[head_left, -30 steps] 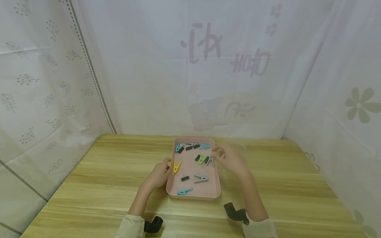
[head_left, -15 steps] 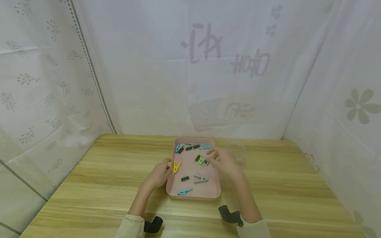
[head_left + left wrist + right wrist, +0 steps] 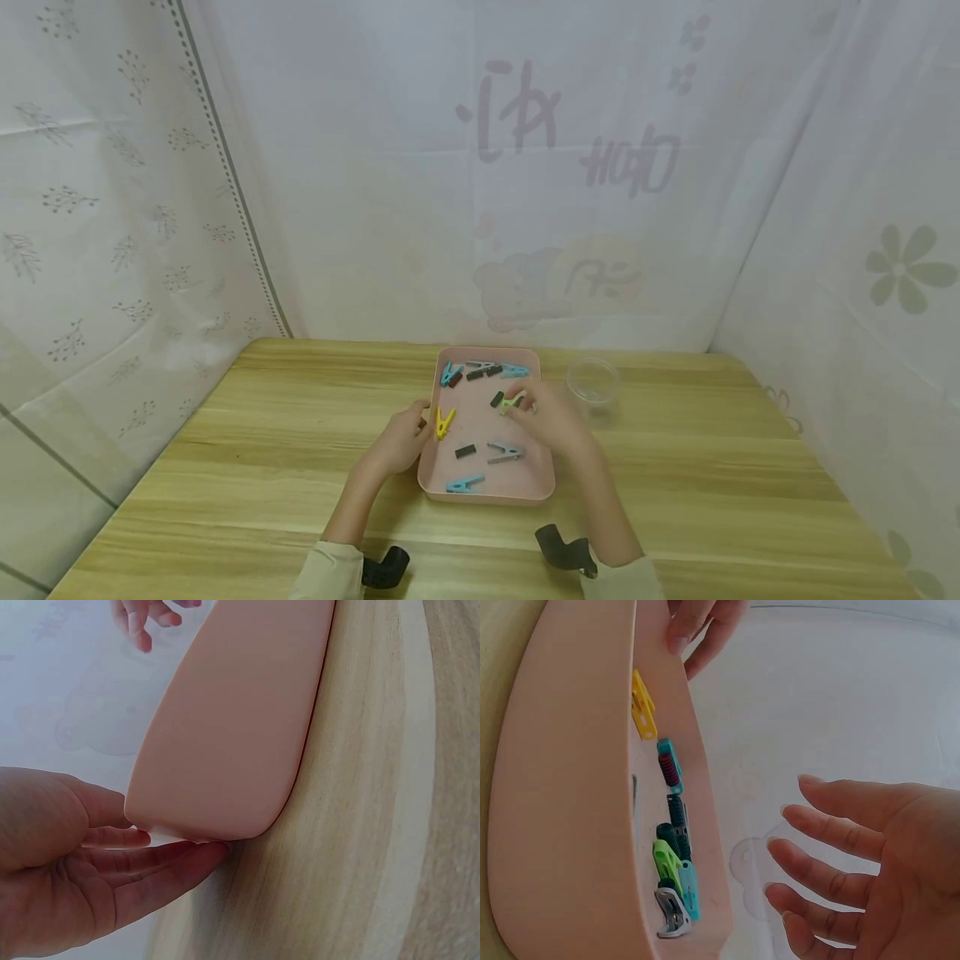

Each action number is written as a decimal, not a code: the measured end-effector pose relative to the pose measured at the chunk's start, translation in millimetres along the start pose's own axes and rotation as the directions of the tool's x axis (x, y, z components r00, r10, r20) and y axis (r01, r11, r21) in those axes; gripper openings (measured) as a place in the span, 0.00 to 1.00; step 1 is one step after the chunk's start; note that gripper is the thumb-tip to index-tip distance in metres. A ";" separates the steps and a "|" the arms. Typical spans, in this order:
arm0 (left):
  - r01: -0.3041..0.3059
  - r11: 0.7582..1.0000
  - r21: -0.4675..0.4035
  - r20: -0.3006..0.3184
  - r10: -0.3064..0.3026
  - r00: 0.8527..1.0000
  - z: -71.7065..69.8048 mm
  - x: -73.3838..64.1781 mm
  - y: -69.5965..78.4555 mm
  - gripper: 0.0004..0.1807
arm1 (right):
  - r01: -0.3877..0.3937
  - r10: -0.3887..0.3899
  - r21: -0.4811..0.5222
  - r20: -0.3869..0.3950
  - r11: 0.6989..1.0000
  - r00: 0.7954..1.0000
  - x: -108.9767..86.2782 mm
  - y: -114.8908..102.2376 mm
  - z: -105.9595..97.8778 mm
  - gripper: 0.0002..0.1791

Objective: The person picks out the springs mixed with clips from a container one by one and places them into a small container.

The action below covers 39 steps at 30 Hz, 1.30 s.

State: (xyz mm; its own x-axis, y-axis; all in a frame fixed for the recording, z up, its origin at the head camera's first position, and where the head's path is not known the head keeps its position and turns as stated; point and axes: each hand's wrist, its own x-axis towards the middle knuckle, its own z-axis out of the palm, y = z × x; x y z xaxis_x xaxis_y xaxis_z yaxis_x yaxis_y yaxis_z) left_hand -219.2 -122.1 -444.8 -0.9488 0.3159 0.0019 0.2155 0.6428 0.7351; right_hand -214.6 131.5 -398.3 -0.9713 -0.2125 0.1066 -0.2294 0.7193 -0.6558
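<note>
Eight clips [image 3: 506, 452] lie in my pink tray [image 3: 480, 425]: three blue, three grey, one yellow, one green. Six ridged bits [image 3: 466, 452] lie there too, five black and one dark red. My left hand [image 3: 402, 439] pinches the tray's left side. My right hand [image 3: 551, 417], fingers loose and apart, is over its right side.

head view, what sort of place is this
Probably a small indoor workspace screened off with fabric: pale printed cloth surrounds a wood-grain table, which bears a shallow pink tray holding colored clips.
</note>
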 end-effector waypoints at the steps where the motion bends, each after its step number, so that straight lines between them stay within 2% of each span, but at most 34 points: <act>1: 0.001 1.000 0.001 0.001 -0.001 1.000 0.2 0.1 0.0 0.24 | -0.001 0.001 0.010 0.004 1.000 1.000 0.2 -0.5 1.4 0.10; 8: 0.004 1.000 -0.001 0.000 -0.004 1.000 0.4 1.0 -0.2 0.24 | -0.022 0.020 0.040 0.039 0.999 0.999 3.3 -3.5 11.1 0.06; 15: -0.008 1.000 0.014 -0.003 0.008 1.000 0.6 0.1 -0.7 0.23 | -0.056 0.053 0.041 0.077 0.998 0.996 4.9 -7.2 18.7 0.08; 21: -0.016 1.000 0.013 -0.005 0.016 1.000 0.5 -0.2 -0.9 0.23 | -0.036 0.031 0.051 0.084 0.998 0.996 3.4 -9.5 25.2 0.08; 30: -0.014 1.000 0.010 -0.005 0.014 1.000 0.2 0.3 -1.3 0.23 | -0.018 0.013 0.035 0.137 0.999 0.990 2.3 -11.8 37.4 0.12; 39: -0.022 1.000 0.018 -0.010 0.022 1.000 -0.8 -2.6 -0.1 0.22 | -0.003 -0.002 0.029 0.176 1.000 0.984 -1.5 -12.7 46.7 0.11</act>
State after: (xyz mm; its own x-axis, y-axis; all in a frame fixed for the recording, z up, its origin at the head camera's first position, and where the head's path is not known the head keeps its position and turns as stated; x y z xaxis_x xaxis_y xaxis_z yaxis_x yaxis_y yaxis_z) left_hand -216.9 -123.5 -444.3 -0.9459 0.3234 0.0249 0.2405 0.6479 0.7227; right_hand -207.3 91.8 -425.0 -0.9446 -0.3273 -0.0252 -0.2246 0.7006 -0.6773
